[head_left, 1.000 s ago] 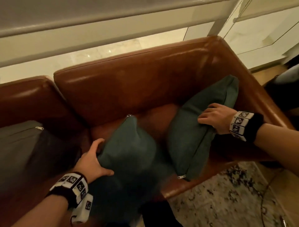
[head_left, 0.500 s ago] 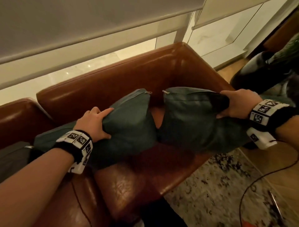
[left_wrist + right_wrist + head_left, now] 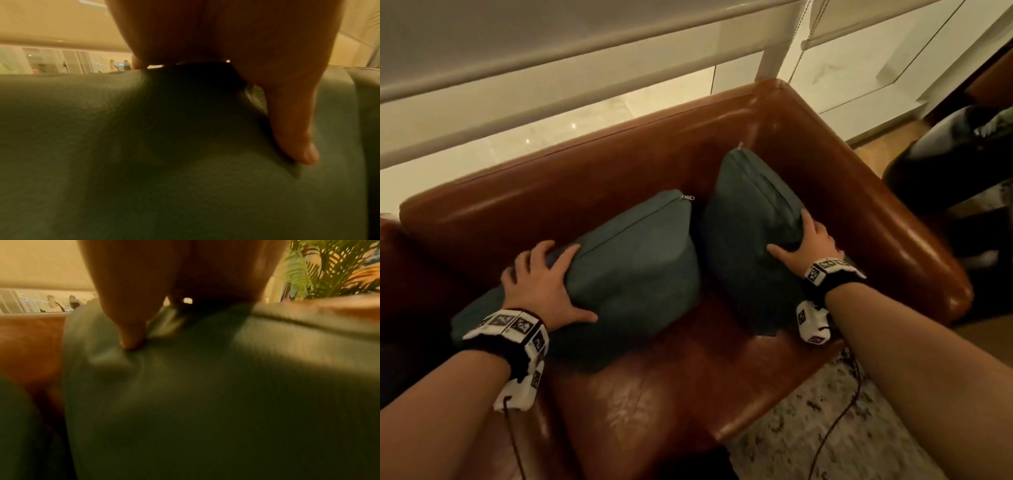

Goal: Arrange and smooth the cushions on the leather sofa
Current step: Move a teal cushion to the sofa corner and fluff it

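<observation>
Two teal cushions stand side by side on the brown leather sofa [image 3: 654, 394], leaning toward its backrest, zips at their top corners. My left hand [image 3: 544, 281] grips the left cushion [image 3: 640, 274] at its upper left edge, fingers over the top and thumb on the front face. My right hand [image 3: 804, 243] grips the right cushion [image 3: 746, 240] at its right edge. The left wrist view shows my thumb [image 3: 294, 129] lying on teal fabric [image 3: 144, 162]. In the right wrist view, my thumb [image 3: 127, 321] digs a crease into the cushion [image 3: 205, 402].
The sofa's right armrest [image 3: 893, 233] is close beside the right cushion. A patterned rug [image 3: 825, 428] with a dark cable [image 3: 839, 411] lies in front. A dark rounded object [image 3: 945, 171] stands right of the sofa. A window ledge [image 3: 551, 102] runs behind.
A second ago the cushions lay loose on the seat. Half a second ago I held both up off it. Now they stand on the seat near the backrest, my hands still on them.
</observation>
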`<state>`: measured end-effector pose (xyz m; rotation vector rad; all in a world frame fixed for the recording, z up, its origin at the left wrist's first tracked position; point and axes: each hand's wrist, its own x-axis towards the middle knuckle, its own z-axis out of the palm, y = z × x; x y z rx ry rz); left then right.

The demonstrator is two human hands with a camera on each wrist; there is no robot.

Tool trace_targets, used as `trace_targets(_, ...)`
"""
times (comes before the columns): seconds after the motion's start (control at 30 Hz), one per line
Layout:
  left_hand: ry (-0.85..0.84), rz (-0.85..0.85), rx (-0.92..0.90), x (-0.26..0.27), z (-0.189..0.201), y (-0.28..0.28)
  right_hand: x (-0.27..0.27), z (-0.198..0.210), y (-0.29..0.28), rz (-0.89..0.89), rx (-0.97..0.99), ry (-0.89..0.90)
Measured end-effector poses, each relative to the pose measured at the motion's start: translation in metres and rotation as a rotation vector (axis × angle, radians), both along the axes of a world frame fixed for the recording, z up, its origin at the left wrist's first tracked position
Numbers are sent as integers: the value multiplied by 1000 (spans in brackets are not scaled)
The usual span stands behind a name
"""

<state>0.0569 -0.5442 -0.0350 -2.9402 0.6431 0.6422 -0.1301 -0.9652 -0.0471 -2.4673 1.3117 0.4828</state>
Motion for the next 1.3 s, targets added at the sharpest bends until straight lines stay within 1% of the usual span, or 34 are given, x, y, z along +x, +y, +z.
trace_targets(0.03,45,27,15,5,-2,0,-1,-4,-1,15,-17,15)
trace_targets(0.1,114,29,28,17,0,-4,-3,2,-6,72,-68,12)
trace_targets(0.17,104,15,2,27,7,-8,-5,14,-18,156,-103,-38)
trace_targets(0.23,72,10,-17,36,16,-12,-4,25,-30,194,-147,-72)
trace_targets(0.3,56,18,4,41,21,-15,-5,29,-40,177,-139,-65)
trace_targets(0.43,101,111,103,37,11,-18,-13,8,-40,87,28,63)
trace_targets(0.5,71,119,78,28,8,-23,-17,-1,-37,71,2,52)
trace_targets(0.53,36,69,52,21,9,-28,-20,-3,-36,80,-30,20)
trace_targets(0.6,-44,-122,-25,2,12,-43,-31,3,-31,105,-91,-60)
trace_targets(0.7,-147,-407,-230,-34,16,-85,-56,10,-12,117,-169,-157)
trace_targets(0.8,-155,-589,-430,-63,19,-165,-70,4,13,41,-217,-274)
trace_targets(0.87,-155,-715,-482,-78,20,-230,-64,-6,25,-11,-255,-337)
trace_targets(0.93,-190,-854,-465,-88,15,-296,-50,-18,27,-39,-313,-361)
trace_targets(1.0,-188,-1011,-382,-93,0,-352,-43,-29,20,-58,-325,-358)
trace_targets(1.07,-150,-1159,-271,-90,-24,-389,-49,-42,9,-58,-333,-324)
trace_targets(1.13,-155,-1268,-214,-79,-44,-404,-70,-56,0,-112,-335,-271)
trace_targets(1.17,-190,-1294,-213,-71,-50,-406,-84,-62,-3,-161,-329,-249)
trace_targets(1.2,-231,-1282,-232,-62,-53,-408,-98,-66,-5,-215,-320,-240)
trace_targets(1.23,-263,-1222,-256,-53,-53,-408,-109,-69,-5,-258,-312,-236)
trace_targets(1.27,-290,-1112,-283,-39,-53,-408,-118,-70,-4,-283,-305,-232)
trace_targets(1.3,-309,-955,-294,-23,-54,-407,-124,-70,-2,-307,-300,-225)
